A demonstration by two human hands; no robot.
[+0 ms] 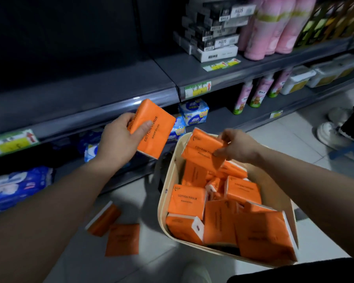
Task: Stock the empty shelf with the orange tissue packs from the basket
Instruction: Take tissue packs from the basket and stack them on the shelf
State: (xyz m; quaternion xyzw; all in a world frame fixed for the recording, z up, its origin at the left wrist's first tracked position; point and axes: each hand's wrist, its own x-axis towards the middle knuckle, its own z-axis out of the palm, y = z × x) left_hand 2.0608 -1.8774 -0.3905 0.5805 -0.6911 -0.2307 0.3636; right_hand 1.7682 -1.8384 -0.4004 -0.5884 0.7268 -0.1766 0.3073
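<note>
Two floor packs (123,240) lie on the tiles at seven o'clock from the basket (165,193). Your left hand (119,137) grips an orange tissue pack (153,129), thumb across its face, in front of the empty shelf's (80,78) front edge at eleven o'clock. Your right hand (237,146) pinches a second pack (202,152) at the basket's twelve o'clock end, above the piled packs (219,219) inside.

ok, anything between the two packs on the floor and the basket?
Nothing. In the head view only bare floor tile separates the floor packs from the basket.
</note>
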